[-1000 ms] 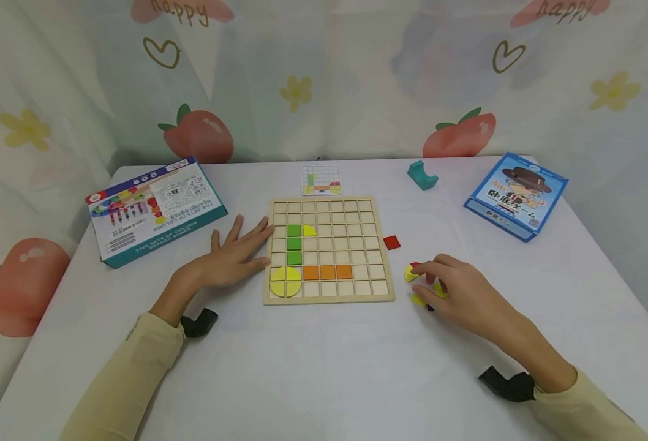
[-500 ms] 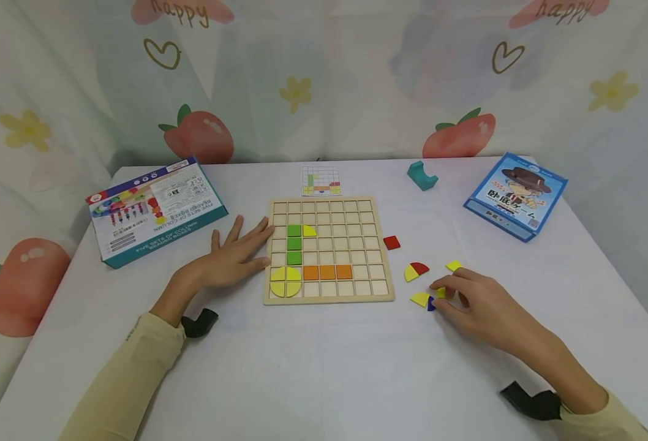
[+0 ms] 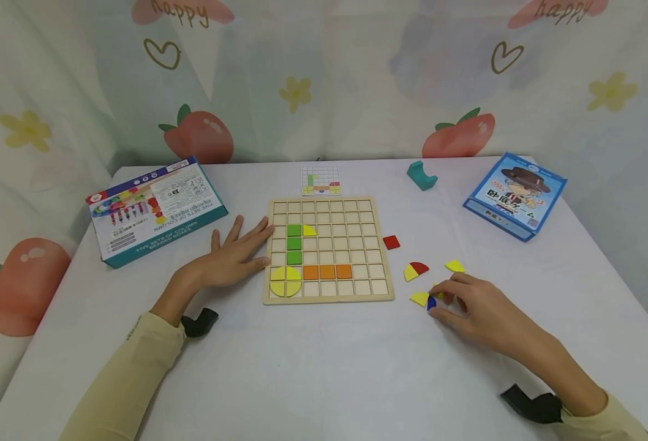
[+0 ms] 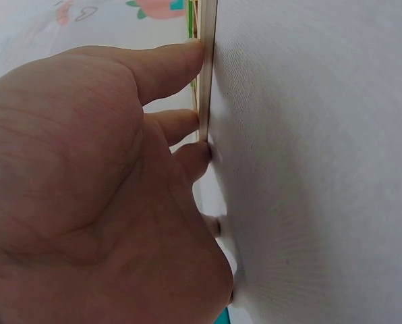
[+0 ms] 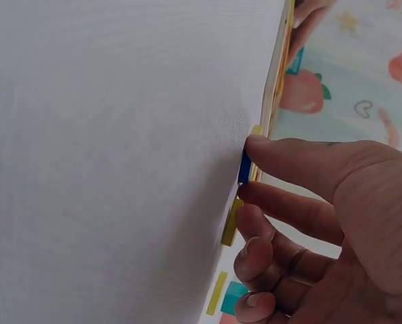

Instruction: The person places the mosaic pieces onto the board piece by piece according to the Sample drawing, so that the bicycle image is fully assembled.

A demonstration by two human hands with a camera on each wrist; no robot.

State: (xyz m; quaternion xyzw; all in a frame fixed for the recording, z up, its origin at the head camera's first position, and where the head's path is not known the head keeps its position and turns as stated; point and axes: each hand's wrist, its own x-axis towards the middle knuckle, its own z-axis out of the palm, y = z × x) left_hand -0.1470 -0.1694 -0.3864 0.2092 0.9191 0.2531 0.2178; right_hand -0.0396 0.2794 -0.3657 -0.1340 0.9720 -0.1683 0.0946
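My left hand (image 3: 227,258) rests on the table with its fingers spread, fingertips and thumb touching the left edge of a wooden grid board (image 3: 339,244). On the board lie green squares (image 3: 294,244), orange squares (image 3: 327,272), a yellow circle of quarter pieces (image 3: 285,282) and a single yellow quarter (image 3: 309,231). Right of the board, my right hand (image 3: 481,312) pinches a blue quarter-circle tile (image 5: 245,167) between thumb and index finger, low at the tabletop. Beside it lie yellow quarter tiles (image 3: 420,299), one partly hidden by the fingers, and a red quarter (image 3: 420,268) against a yellow one.
A red square tile (image 3: 392,242) lies by the board's right edge. Behind the board is a pattern card (image 3: 321,180). A teal curved block (image 3: 422,176) stands back right, near a blue box (image 3: 517,196). Another box (image 3: 155,211) lies at the left.
My right hand has drawn back rightward from the red and yellow quarters, uncovering them and another yellow tile, and now grips the blue tile, slightly turned. The left hand stays put.
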